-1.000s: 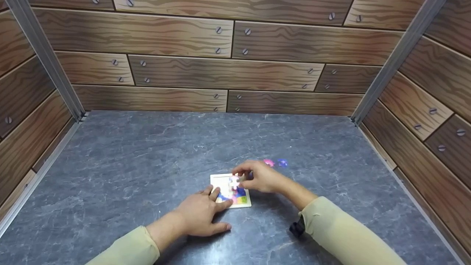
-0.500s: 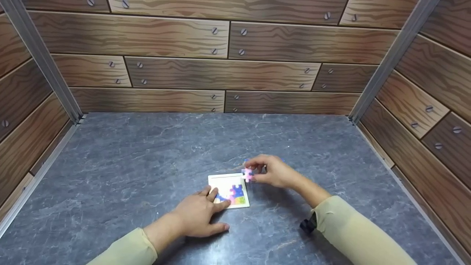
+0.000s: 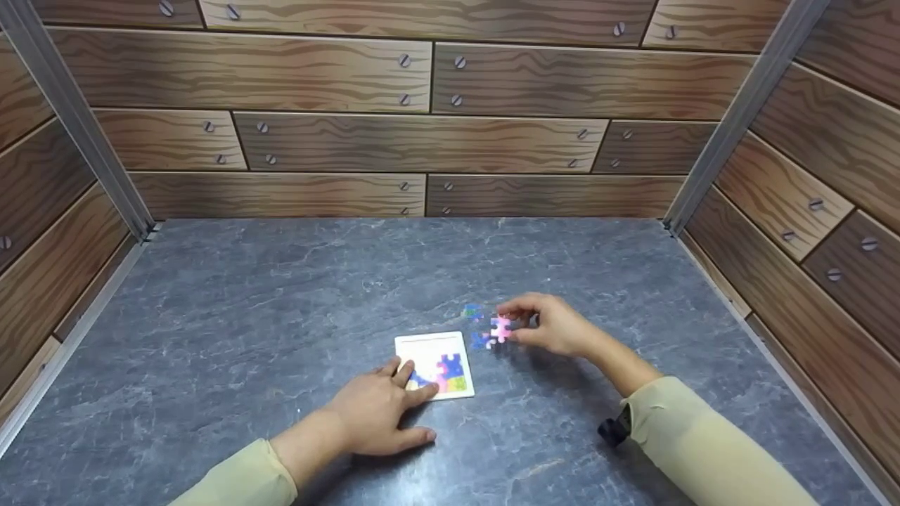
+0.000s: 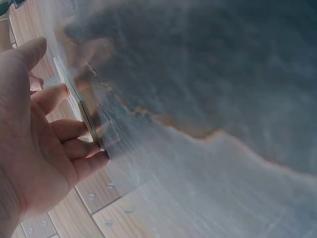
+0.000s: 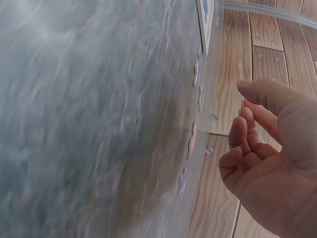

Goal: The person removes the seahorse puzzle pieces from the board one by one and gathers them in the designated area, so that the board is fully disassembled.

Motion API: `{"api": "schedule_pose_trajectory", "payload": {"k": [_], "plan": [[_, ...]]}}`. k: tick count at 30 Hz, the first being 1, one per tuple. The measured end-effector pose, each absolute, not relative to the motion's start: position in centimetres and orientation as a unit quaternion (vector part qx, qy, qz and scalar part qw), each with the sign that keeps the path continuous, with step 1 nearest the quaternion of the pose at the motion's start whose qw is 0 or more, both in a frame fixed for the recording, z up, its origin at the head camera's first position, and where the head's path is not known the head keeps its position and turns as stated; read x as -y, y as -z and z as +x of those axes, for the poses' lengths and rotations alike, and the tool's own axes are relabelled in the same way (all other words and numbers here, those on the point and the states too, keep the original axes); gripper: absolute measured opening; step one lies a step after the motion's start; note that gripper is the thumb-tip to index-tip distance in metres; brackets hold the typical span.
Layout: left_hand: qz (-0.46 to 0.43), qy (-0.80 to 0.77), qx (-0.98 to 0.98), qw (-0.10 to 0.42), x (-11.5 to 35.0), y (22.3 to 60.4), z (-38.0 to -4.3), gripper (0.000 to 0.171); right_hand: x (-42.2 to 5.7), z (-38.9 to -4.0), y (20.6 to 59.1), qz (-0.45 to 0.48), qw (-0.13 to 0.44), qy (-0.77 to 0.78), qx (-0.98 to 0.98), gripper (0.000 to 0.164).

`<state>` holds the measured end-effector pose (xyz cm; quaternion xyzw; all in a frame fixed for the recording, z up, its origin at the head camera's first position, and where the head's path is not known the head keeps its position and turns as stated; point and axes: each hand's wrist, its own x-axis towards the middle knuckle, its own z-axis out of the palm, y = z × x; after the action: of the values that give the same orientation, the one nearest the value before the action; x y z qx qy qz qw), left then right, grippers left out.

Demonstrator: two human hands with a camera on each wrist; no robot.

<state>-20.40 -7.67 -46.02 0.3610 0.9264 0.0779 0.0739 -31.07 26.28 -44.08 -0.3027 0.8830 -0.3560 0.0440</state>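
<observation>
A shallow square puzzle tray (image 3: 425, 344) lies on the table in the head view, with several colourful pieces fitted along its near side. My left hand (image 3: 376, 412) rests on the tray's near left part, fingers spread and fairly straight, covering some of it. In the left wrist view those fingertips touch the edge of the tray (image 4: 77, 101). My right hand (image 3: 555, 325) pinches a pink jigsaw piece (image 3: 500, 328) between thumb and fingers, raised off the table right of the tray. The right wrist view shows this piece (image 5: 240, 71) edge-on.
Loose blue jigsaw pieces lie right of the tray, a bluish-green one (image 3: 474, 312) farther back and another (image 3: 479, 341) nearer. In the right wrist view, a pink piece (image 5: 192, 139) and a blue piece (image 5: 183, 182) lie farther along the table. Wood-patterned walls (image 3: 337, 140) enclose the tabletop.
My right hand has lifted the pink jigsaw piece from over the tray and carried it right, uncovering the tray's upper right. My left hand has stayed on the tray.
</observation>
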Motion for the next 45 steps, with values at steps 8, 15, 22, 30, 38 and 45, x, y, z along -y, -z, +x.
{"api": "schedule_pose_trajectory", "payload": {"k": [8, 15, 22, 30, 38, 45], "plan": [[0.359, -0.083, -0.926, 0.082, 7.6, 45.9, -20.4, 0.071, -27.9, -31.1, 44.6, -0.289, 0.035, 0.359, -0.887, 0.037], [0.359, -0.081, -0.926, 0.087, 7.5, 45.9, -20.4, 0.072, -28.4, -30.9, 45.2, -0.283, 0.049, 0.366, -0.885, 0.037], [0.360, -0.081, -0.926, 0.081, 7.5, 45.8, -20.5, 0.072, -28.6, -30.9, 45.6, -0.286, 0.056, 0.358, -0.887, 0.035], [0.363, -0.080, -0.925, 0.081, 7.6, 45.9, -20.4, 0.073, -28.6, -30.7, 46.2, -0.276, 0.071, 0.362, -0.888, 0.035], [0.361, -0.080, -0.925, 0.085, 7.6, 46.0, -20.4, 0.074, -28.7, -30.9, 46.6, -0.278, 0.068, 0.368, -0.885, 0.033], [0.364, -0.079, -0.925, 0.072, 7.7, 46.1, -20.3, 0.074, -28.5, -31.1, 46.6, -0.275, 0.068, 0.363, -0.888, 0.032]]}}
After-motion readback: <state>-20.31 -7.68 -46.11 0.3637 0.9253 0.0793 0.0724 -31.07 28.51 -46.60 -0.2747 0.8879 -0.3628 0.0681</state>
